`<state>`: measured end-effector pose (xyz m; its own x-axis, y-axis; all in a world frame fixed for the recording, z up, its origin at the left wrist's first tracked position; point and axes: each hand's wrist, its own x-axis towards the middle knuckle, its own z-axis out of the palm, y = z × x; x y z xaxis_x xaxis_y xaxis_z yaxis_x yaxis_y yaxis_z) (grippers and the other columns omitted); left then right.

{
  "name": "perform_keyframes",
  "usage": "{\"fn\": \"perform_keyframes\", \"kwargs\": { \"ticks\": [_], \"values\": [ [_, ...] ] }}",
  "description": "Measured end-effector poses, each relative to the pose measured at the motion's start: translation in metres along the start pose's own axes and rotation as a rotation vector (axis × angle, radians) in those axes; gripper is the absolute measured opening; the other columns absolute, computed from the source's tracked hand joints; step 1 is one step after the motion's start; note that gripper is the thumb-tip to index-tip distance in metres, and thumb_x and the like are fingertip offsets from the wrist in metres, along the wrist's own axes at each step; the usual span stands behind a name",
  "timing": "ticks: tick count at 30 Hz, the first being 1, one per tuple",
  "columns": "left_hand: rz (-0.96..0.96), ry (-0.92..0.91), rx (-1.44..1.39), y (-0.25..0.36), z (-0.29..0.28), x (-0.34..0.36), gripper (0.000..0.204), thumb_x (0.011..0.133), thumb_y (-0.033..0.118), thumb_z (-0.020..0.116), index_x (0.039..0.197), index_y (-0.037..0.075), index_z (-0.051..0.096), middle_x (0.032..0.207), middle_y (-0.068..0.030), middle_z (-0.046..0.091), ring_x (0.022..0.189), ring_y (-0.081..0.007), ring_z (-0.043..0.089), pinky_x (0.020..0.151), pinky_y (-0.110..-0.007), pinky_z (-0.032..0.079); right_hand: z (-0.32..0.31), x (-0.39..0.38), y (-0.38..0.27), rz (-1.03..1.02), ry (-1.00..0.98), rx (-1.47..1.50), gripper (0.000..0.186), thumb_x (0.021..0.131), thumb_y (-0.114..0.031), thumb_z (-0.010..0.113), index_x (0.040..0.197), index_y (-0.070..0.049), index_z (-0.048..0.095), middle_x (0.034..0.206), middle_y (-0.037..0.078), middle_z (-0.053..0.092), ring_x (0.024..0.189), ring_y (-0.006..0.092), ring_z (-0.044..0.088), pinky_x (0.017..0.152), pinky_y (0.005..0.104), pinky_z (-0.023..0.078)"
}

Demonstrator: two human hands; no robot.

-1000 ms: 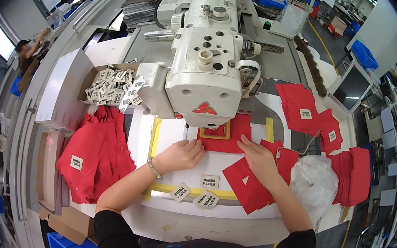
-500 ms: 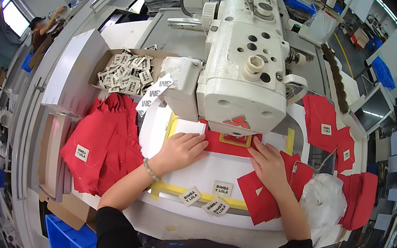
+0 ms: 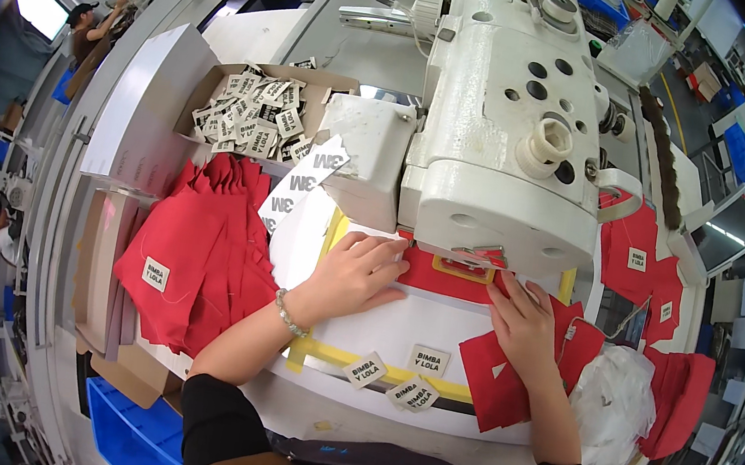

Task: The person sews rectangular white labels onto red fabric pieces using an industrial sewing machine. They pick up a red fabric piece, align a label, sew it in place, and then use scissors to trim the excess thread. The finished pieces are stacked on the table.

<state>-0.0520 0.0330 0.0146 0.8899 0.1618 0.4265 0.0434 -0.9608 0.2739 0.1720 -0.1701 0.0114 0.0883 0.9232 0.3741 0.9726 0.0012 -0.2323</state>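
A strip of red fabric [image 3: 438,281] lies under the head of a white sewing machine [image 3: 508,189], with a yellow frame [image 3: 464,269] resting on top of it. At the strip's left end, my left hand [image 3: 356,277] lies with fingers stretched out over its edge. Fingers extended, my right hand [image 3: 524,327] touches the strip's right end. Below the hands, several small pale printed labels [image 3: 429,360] lie on the white work surface [image 3: 379,328]. Beneath my right wrist is a folded red fabric piece [image 3: 492,382]. The machine head hides the strip's far edge.
To the left, a pile of red fabric pieces [image 3: 193,257] lies in front of an open carton [image 3: 341,89] of loose labels. On the right are more red pieces [image 3: 626,250] and a crumpled clear plastic bag [image 3: 610,401]. A blue crate [image 3: 135,426] stands lower left.
The view has shifted, so the machine appears larger and farther right. Both hands remain at the ends of the red strip, with small changes in finger position.
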Motion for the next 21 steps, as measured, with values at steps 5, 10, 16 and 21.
{"fn": "perform_keyframes", "kwargs": {
  "ticks": [5,10,16,21],
  "values": [
    [-0.009,-0.012,-0.054,-0.0001,0.0037,-0.0038,0.027,0.075,0.023,0.077,0.094,0.008,0.067,0.112,-0.0069,0.063,0.101,-0.0203,0.058,0.084,-0.036,0.044,-0.0011,0.0021,-0.0027,-0.005,0.000,-0.020,0.027,0.078,-0.008,0.072,0.105,-0.006,0.069,0.118,0.013,0.064,0.095,0.0227,0.067,0.094,0.0407,0.046],
    [0.003,-0.020,-0.053,-0.0011,0.0029,-0.0053,0.024,0.075,0.021,0.077,0.093,0.008,0.068,0.113,-0.0066,0.063,0.100,-0.0198,0.059,0.084,-0.036,0.044,-0.0011,0.0001,-0.0024,0.002,-0.014,-0.033,0.027,0.079,-0.008,0.071,0.106,-0.007,0.069,0.119,0.012,0.064,0.094,0.0212,0.067,0.095,0.0409,0.044],
    [0.010,-0.016,-0.017,-0.0010,0.0036,-0.0063,0.023,0.076,0.022,0.077,0.093,0.009,0.068,0.113,-0.0056,0.063,0.099,-0.0186,0.059,0.084,-0.037,0.044,-0.0022,-0.0004,-0.0044,0.006,-0.018,-0.061,0.027,0.079,-0.010,0.071,0.106,-0.008,0.069,0.120,0.011,0.063,0.093,0.0185,0.067,0.097,0.0405,0.040],
    [-0.001,0.003,0.006,-0.0002,0.0041,-0.0052,0.023,0.076,0.022,0.077,0.093,0.009,0.069,0.113,-0.0050,0.063,0.098,-0.0180,0.059,0.084,-0.036,0.044,-0.0019,-0.0013,-0.0060,0.012,-0.012,-0.093,0.027,0.079,-0.011,0.071,0.106,-0.009,0.069,0.121,0.009,0.063,0.095,0.0159,0.067,0.098,0.0407,0.037]
  ]
}}
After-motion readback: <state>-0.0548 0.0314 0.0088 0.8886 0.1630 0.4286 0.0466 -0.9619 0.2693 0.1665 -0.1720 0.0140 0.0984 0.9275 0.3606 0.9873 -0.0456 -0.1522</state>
